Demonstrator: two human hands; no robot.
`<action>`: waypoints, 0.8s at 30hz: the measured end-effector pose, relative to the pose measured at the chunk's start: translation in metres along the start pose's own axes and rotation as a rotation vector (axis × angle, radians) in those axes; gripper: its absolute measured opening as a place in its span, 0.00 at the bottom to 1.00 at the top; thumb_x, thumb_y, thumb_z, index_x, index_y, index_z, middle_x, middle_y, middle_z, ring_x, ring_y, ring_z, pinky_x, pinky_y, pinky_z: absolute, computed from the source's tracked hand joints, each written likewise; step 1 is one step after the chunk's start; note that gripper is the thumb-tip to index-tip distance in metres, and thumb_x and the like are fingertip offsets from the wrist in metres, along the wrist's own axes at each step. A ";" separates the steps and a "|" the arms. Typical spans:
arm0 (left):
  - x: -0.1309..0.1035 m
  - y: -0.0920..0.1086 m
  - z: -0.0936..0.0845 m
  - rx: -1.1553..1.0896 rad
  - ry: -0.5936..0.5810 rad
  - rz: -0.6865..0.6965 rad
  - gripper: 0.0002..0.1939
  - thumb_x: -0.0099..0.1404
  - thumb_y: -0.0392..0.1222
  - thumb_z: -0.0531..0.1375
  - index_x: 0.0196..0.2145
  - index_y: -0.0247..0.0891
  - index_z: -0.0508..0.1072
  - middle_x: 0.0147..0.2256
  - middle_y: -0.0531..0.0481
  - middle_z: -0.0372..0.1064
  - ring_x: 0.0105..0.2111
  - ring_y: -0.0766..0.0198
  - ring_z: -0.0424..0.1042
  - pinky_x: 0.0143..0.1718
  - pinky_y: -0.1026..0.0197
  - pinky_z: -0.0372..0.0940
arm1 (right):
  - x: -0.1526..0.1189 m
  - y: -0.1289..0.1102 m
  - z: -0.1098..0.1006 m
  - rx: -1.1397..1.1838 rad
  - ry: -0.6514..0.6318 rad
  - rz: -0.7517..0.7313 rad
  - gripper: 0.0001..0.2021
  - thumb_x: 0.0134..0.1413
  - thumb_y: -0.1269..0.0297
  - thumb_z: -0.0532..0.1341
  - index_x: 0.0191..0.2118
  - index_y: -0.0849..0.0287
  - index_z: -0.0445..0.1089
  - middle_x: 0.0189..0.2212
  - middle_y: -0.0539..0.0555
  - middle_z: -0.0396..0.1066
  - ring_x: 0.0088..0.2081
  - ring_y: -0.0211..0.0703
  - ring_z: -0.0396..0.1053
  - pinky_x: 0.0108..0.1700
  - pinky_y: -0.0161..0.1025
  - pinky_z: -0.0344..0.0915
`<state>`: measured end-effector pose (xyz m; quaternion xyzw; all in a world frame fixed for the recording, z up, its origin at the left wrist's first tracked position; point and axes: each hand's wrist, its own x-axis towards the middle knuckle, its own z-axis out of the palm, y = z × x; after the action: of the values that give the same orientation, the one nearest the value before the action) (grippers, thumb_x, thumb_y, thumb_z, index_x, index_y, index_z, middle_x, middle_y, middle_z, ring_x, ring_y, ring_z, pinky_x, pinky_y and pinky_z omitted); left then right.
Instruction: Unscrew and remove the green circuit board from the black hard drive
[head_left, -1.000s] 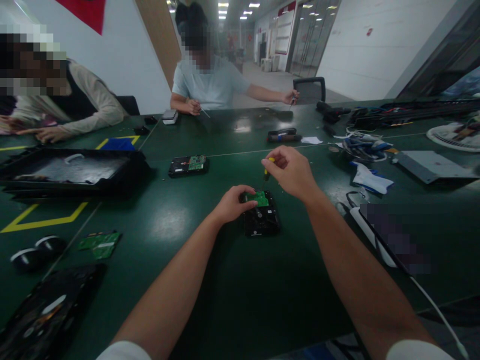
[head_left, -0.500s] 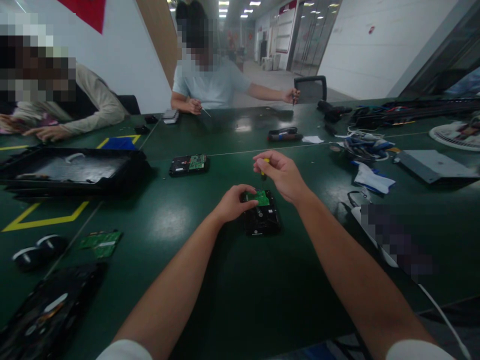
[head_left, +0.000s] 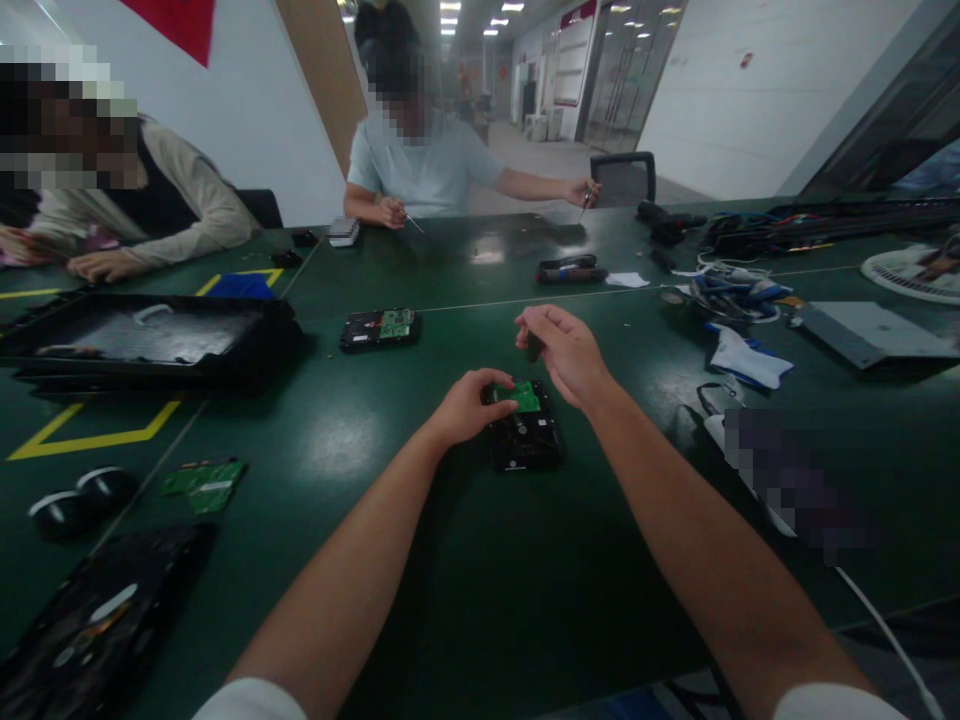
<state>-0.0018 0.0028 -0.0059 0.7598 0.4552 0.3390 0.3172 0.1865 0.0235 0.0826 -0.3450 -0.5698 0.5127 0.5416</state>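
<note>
A black hard drive with a green circuit board on its upper face lies flat on the green table in front of me. My left hand grips its left side, thumb and fingers curled over the board. Just above the far right part of the drive, my right hand is closed around a small screwdriver with a yellow and black handle. Its shaft points down toward the board; whether the tip touches is too dim to make out.
Another hard drive lies farther back. At left are a black plastic tray, a loose circuit board and a larger black drive. Gloves and a metal box lie right. Across the table sits a person holding tools.
My right hand has shifted slightly right and turned, its fingers now covering more of the screwdriver's yellow handle. My left hand stays on the hard drive.
</note>
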 end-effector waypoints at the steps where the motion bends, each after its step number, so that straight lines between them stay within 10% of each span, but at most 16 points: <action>1: 0.000 0.000 0.000 0.001 0.000 -0.001 0.17 0.63 0.47 0.69 0.49 0.44 0.77 0.54 0.47 0.76 0.46 0.55 0.75 0.45 0.52 0.69 | -0.001 0.001 0.001 0.012 0.016 0.008 0.20 0.54 0.41 0.69 0.36 0.52 0.72 0.31 0.48 0.72 0.35 0.39 0.71 0.43 0.39 0.70; 13: 0.000 -0.001 0.000 0.007 0.007 0.010 0.17 0.64 0.47 0.69 0.49 0.44 0.77 0.54 0.47 0.76 0.49 0.54 0.74 0.49 0.51 0.68 | 0.005 0.006 -0.004 0.056 0.002 -0.015 0.27 0.62 0.34 0.56 0.36 0.53 0.75 0.28 0.49 0.67 0.30 0.39 0.67 0.34 0.39 0.67; 24: 0.000 0.003 -0.001 -0.002 0.000 0.004 0.15 0.64 0.46 0.69 0.48 0.44 0.77 0.54 0.47 0.76 0.49 0.54 0.74 0.48 0.51 0.68 | 0.001 0.004 -0.002 0.064 0.017 0.007 0.18 0.57 0.42 0.65 0.33 0.52 0.69 0.30 0.49 0.72 0.33 0.40 0.72 0.38 0.39 0.69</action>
<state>-0.0010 0.0019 -0.0033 0.7604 0.4535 0.3399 0.3172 0.1873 0.0261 0.0788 -0.3339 -0.5475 0.5297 0.5552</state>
